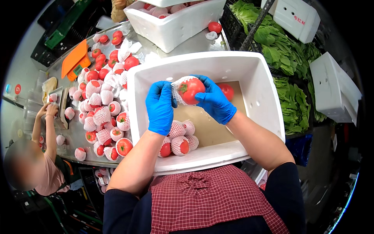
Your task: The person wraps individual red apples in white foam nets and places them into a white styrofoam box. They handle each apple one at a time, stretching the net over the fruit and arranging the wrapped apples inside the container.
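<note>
Over a white foam box [204, 61], my right hand [217, 101], in a blue glove, grips a red tomato [192, 90] by its right side. A white foam net [178, 93] lies around the tomato's left part, and the gloved fingers of my left hand [160, 106] pinch its left edge. Inside the box, several netted tomatoes [179, 144] sit together at the lower left on a brown cardboard sheet [217, 128]. One bare tomato [226, 92] lies behind my right hand.
Left of the box, netted and bare tomatoes [102, 115] cover part of the metal table [74, 136], near an orange scale [76, 61]. Another foam box [172, 32] stands beyond. Leafy greens [280, 49] fill crates at right. A co-worker's hands [48, 111] are at far left.
</note>
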A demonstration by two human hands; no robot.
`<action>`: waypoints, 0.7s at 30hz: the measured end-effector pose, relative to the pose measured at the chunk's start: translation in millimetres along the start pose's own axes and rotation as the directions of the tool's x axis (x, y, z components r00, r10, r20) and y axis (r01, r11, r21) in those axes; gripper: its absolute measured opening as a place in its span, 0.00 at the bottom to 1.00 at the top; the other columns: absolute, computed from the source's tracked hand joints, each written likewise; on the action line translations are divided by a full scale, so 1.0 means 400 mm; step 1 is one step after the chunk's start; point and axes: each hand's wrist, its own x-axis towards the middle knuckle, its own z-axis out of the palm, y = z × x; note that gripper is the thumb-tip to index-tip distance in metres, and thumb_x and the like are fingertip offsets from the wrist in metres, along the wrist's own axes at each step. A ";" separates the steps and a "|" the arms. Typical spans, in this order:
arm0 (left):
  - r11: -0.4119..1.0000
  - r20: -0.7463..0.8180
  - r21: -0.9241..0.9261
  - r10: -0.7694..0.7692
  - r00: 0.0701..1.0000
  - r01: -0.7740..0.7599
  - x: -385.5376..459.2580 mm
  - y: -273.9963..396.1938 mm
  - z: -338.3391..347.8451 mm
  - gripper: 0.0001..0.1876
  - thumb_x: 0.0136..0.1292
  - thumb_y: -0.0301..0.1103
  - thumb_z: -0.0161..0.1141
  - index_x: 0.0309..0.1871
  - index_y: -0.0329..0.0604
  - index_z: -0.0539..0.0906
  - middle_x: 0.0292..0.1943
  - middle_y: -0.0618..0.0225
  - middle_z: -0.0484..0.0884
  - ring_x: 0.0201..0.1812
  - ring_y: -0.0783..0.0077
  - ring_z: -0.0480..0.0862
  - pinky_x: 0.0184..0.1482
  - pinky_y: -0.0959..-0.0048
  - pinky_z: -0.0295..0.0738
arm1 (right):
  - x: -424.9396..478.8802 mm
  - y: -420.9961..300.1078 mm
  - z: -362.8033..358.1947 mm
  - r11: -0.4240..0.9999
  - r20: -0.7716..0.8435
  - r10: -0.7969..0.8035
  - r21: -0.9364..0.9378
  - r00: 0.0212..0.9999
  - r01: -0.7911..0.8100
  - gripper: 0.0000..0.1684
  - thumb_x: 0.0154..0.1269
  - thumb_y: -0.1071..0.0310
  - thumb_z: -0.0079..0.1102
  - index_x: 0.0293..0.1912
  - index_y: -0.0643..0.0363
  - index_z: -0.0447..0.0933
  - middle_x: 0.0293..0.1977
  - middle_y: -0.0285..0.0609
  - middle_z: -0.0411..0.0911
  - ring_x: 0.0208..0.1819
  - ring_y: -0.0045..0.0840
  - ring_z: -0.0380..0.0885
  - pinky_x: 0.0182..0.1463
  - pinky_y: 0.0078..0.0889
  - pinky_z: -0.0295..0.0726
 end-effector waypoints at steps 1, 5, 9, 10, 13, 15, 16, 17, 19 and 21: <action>1.000 0.015 -0.016 -0.007 1.000 0.007 -0.002 0.002 -0.002 0.07 0.71 0.34 0.54 0.42 0.42 0.78 0.26 0.73 0.76 0.23 0.83 0.73 0.23 0.82 0.68 | 0.000 0.001 -0.001 1.000 0.001 0.011 0.004 1.000 -0.011 0.40 0.51 0.69 0.72 0.62 0.56 0.64 0.56 0.43 0.71 0.58 0.30 0.73 0.60 0.33 0.76; 0.998 0.075 0.056 -0.017 0.997 0.013 -0.012 0.013 -0.007 0.06 0.69 0.33 0.57 0.39 0.41 0.79 0.26 0.72 0.77 0.24 0.81 0.74 0.25 0.82 0.68 | 0.007 0.014 -0.005 0.986 -0.043 -0.034 -0.166 0.999 0.026 0.40 0.50 0.70 0.73 0.61 0.57 0.64 0.55 0.43 0.71 0.57 0.30 0.74 0.60 0.31 0.76; 0.878 0.339 0.238 0.326 0.882 -0.416 -0.031 -0.020 0.005 0.04 0.65 0.29 0.61 0.35 0.40 0.80 0.27 0.68 0.77 0.27 0.76 0.76 0.31 0.79 0.71 | 0.004 0.013 0.020 0.907 -0.078 -0.148 -0.408 0.986 0.104 0.41 0.47 0.71 0.75 0.59 0.58 0.64 0.53 0.44 0.71 0.55 0.28 0.74 0.59 0.29 0.76; 0.889 0.385 0.328 0.181 0.905 -0.318 -0.027 -0.021 -0.003 0.06 0.60 0.30 0.66 0.36 0.41 0.80 0.35 0.66 0.78 0.34 0.72 0.77 0.36 0.76 0.73 | 0.004 0.019 0.012 0.892 -0.089 -0.172 -0.437 0.981 0.117 0.41 0.46 0.71 0.76 0.58 0.59 0.64 0.53 0.44 0.71 0.54 0.27 0.74 0.59 0.28 0.76; 0.716 0.310 0.566 0.274 0.910 -0.409 -0.022 -0.002 0.012 0.13 0.56 0.34 0.70 0.41 0.43 0.79 0.42 0.64 0.76 0.38 0.69 0.77 0.38 0.75 0.73 | 0.010 0.036 -0.020 0.871 -0.115 -0.229 -0.469 0.967 0.150 0.42 0.45 0.67 0.78 0.58 0.59 0.64 0.52 0.44 0.71 0.53 0.26 0.73 0.58 0.28 0.76; 0.844 0.261 0.474 0.138 0.955 -0.251 -0.002 -0.028 0.000 0.29 0.53 0.36 0.73 0.56 0.42 0.72 0.52 0.60 0.74 0.49 0.67 0.77 0.48 0.73 0.76 | 0.016 0.040 -0.024 0.868 -0.094 -0.242 -0.465 0.966 0.172 0.42 0.45 0.66 0.79 0.58 0.59 0.64 0.52 0.43 0.71 0.53 0.26 0.73 0.58 0.29 0.76; 0.930 0.264 0.352 0.011 0.964 -0.107 0.002 -0.040 -0.001 0.32 0.53 0.35 0.72 0.60 0.41 0.69 0.53 0.59 0.74 0.51 0.67 0.77 0.50 0.72 0.76 | 0.012 0.038 -0.013 0.861 -0.091 -0.237 -0.481 0.967 0.166 0.43 0.46 0.64 0.79 0.58 0.58 0.64 0.53 0.43 0.71 0.53 0.26 0.73 0.58 0.29 0.76; 0.974 0.287 0.223 -0.113 0.951 0.049 0.007 -0.046 -0.002 0.36 0.53 0.35 0.72 0.63 0.40 0.66 0.54 0.58 0.73 0.53 0.66 0.77 0.53 0.72 0.77 | 0.011 0.031 0.000 0.860 -0.060 -0.228 -0.481 0.972 0.172 0.43 0.46 0.64 0.79 0.59 0.57 0.64 0.53 0.43 0.71 0.54 0.26 0.73 0.58 0.29 0.76; 0.971 0.313 0.178 -0.208 0.927 0.158 0.005 -0.030 0.006 0.40 0.55 0.34 0.71 0.67 0.38 0.60 0.58 0.56 0.72 0.58 0.65 0.75 0.58 0.70 0.75 | 0.002 0.022 0.016 0.859 -0.010 -0.202 -0.482 0.979 0.172 0.43 0.47 0.64 0.79 0.59 0.56 0.64 0.53 0.43 0.71 0.54 0.26 0.73 0.58 0.29 0.76; 0.966 0.307 0.224 -0.194 0.932 0.127 0.000 -0.014 0.010 0.41 0.56 0.35 0.70 0.69 0.37 0.59 0.59 0.56 0.71 0.59 0.63 0.74 0.58 0.71 0.75 | 0.001 0.011 0.005 0.850 0.019 -0.184 -0.498 0.983 0.169 0.41 0.47 0.66 0.77 0.61 0.55 0.67 0.55 0.42 0.72 0.54 0.26 0.74 0.58 0.29 0.76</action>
